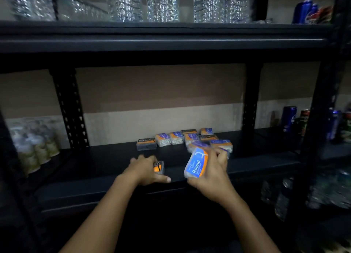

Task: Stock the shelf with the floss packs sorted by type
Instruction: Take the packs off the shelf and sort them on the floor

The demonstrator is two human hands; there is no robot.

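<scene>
A: Grip first. Right hand (209, 174) is wrapped around a blue-and-orange plastic floss pack marked "Round" (196, 164), thumb below, fingers curled over the far edge, held tilted just above the black metal shelf board (106, 161). Left hand (146, 170) is closed over a small dark pack with an orange face (159, 167), pressing it near the shelf's front edge.

B: And the rest of the stock?

A: Farther back. One dark pack labelled "Charcoal" (146, 143) stands at the left beside two clear blue-and-orange packs (169, 139); to the right, a loose mixed cluster of both kinds (207, 138), some leaning on each other. Sorting looks only begun.

B: Risks?

A: Several, as I judge it. Right hand sits just beside that cluster; a careless reach could topple the leaning packs. The left-hand pack is close to the lip and could slide off. Dim light and blur make labels hard to read, so dark packs could land in the wrong row. Slick film may also slip from a one-handed hold.
</scene>
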